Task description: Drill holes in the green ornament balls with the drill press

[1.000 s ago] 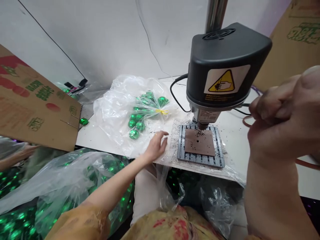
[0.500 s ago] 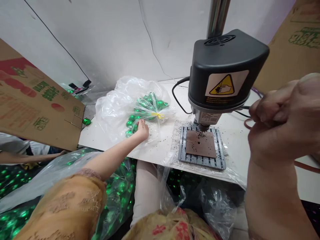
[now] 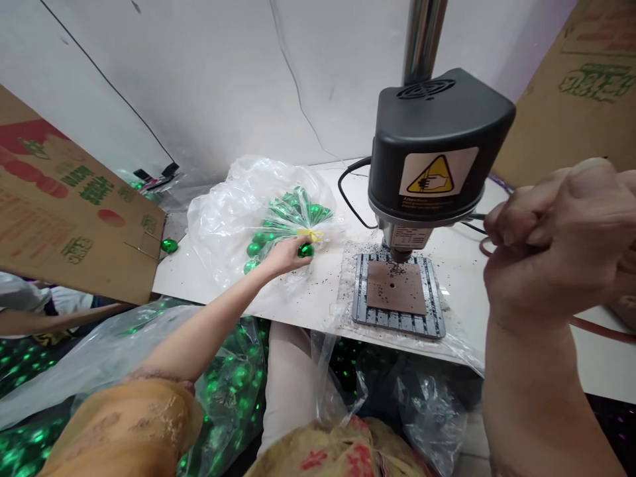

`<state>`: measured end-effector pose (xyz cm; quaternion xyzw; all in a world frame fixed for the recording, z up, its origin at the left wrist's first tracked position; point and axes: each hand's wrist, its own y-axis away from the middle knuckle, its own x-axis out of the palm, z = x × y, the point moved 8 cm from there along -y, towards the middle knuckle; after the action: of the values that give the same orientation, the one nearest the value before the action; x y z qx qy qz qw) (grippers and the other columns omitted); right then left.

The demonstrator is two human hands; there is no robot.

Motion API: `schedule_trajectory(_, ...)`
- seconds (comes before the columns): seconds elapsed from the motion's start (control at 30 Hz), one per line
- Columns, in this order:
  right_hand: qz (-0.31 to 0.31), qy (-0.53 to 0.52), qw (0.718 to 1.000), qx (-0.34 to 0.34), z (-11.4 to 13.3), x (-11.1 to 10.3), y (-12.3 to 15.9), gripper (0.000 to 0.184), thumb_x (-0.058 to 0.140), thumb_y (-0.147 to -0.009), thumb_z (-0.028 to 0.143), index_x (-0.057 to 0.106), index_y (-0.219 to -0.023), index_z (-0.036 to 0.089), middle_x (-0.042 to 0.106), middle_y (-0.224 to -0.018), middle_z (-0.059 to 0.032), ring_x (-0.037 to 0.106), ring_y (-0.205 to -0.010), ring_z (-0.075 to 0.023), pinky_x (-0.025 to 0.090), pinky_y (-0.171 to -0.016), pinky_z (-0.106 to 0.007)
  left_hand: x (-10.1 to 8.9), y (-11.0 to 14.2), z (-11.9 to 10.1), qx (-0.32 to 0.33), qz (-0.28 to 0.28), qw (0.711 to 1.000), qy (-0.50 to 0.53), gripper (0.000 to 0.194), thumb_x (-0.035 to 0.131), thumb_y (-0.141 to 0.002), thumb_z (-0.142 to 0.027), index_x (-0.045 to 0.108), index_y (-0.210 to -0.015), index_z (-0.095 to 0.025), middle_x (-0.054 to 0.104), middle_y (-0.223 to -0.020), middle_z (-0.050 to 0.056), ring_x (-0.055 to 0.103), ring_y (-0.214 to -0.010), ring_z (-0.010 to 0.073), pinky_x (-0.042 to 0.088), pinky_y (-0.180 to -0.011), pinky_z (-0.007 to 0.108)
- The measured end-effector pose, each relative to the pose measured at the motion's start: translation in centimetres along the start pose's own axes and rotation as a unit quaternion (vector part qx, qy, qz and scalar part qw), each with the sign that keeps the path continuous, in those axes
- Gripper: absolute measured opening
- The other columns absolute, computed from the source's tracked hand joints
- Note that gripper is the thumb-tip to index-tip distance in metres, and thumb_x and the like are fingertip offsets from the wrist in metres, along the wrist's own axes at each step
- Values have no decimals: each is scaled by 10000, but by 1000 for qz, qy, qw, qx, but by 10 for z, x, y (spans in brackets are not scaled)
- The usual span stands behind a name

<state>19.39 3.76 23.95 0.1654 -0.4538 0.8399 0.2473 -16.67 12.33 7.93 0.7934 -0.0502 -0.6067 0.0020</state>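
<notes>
My left hand [image 3: 284, 256] reaches across the white table [image 3: 318, 291] and pinches a shiny green ball [image 3: 305, 250] beside a clear plastic bag [image 3: 233, 212] that holds several more green balls. My right hand [image 3: 556, 245] is raised close to the camera at the right, fingers wrapped round something I cannot make out, next to an orange cord [image 3: 596, 326]. Between the hands stands a black bench drill [image 3: 437, 159], its bit above a brown plate [image 3: 396, 287] on a grey slotted base [image 3: 397, 318] strewn with dark chips.
A printed cardboard sheet [image 3: 64, 212] leans at the left, another [image 3: 571, 86] at the right. Large clear bags of green balls [image 3: 114, 358] lie below the table edge. Another person's arm [image 3: 54, 318] shows at the far left. A black cable [image 3: 348, 192] runs behind the drill.
My left hand went from near the drill base to the bag, then came back a little to the right with a green ball pinched in it. My right hand stayed raised and closed.
</notes>
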Motion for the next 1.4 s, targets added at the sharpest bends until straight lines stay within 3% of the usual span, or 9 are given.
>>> schedule_trajectory(0.07,24,-24,999,-38,6,4,1,468,618,-801,239,265,-500,188,346,-421,56,379,-400,-37,222,-435,-279,2,8,-24,38,14,978,205,539,674,-817,-475,589,-1299,-249,686,-1042,73,679,-853,222,539,-780,353)
schedule_trajectory(0.17,32,-18,997,-72,8,3,2,435,568,-846,180,286,-515,169,359,-446,65,379,-412,-24,232,-445,-251,23,19,-54,39,54,868,491,639,693,-815,-525,540,-1358,-225,656,-1083,88,687,-791,178,558,-739,334)
schedule_trajectory(0.3,28,-1,997,-66,6,1,3,460,549,-861,159,248,-513,162,327,-451,68,351,-414,-17,226,-446,-229,59,23,-86,21,75,787,612,671,721,-807,-517,513,-1381,-240,640,-1114,73,667,-847,165,545,-801,345)
schedule_trajectory(0.43,52,-19,996,-64,5,4,3,496,553,-876,187,193,-538,156,286,-460,67,343,-413,-8,225,-454,-216,73,23,-111,67,48,802,591,678,795,-747,-398,516,-1339,-223,630,-1078,55,619,-917,165,493,-800,294)
schedule_trajectory(0.67,58,-43,995,-74,0,2,3,503,604,-857,220,230,-525,164,266,-446,67,349,-383,-34,230,-414,-242,67,31,-114,87,-77,904,411,448,855,-620,-302,563,-942,-194,563,-885,-8,535,-810,133,415,-721,258)
schedule_trajectory(0.77,57,-51,994,-81,1,2,3,512,605,-852,208,214,-525,168,256,-445,67,343,-382,-35,214,-409,-243,69,33,-105,27,-85,862,499,500,852,-640,-367,519,-976,-205,537,-805,-34,515,-756,116,399,-686,243)
schedule_trajectory(0.9,56,-45,994,-80,3,3,4,507,587,-859,188,202,-530,172,254,-450,63,337,-392,-37,208,-420,-255,79,33,-113,-9,-2,762,648,528,772,-732,-428,529,-1158,-232,596,-920,-4,576,-829,129,458,-747,262)
schedule_trajectory(1.0,57,-36,995,-78,5,3,5,494,573,-866,170,206,-535,168,251,-457,60,343,-405,-31,215,-428,-250,81,31,-112,-46,-10,721,692,497,816,-669,-397,536,-1039,-220,600,-932,-9,592,-810,126,473,-702,248)
schedule_trajectory(1.4,70,-31,994,-74,7,4,6,459,558,-885,182,239,-555,162,249,-479,59,320,-425,-14,247,-457,-240,90,17,-130,44,-41,749,660,508,840,-711,-391,619,-1124,-196,693,-1019,48,632,-966,176,477,-893,320)
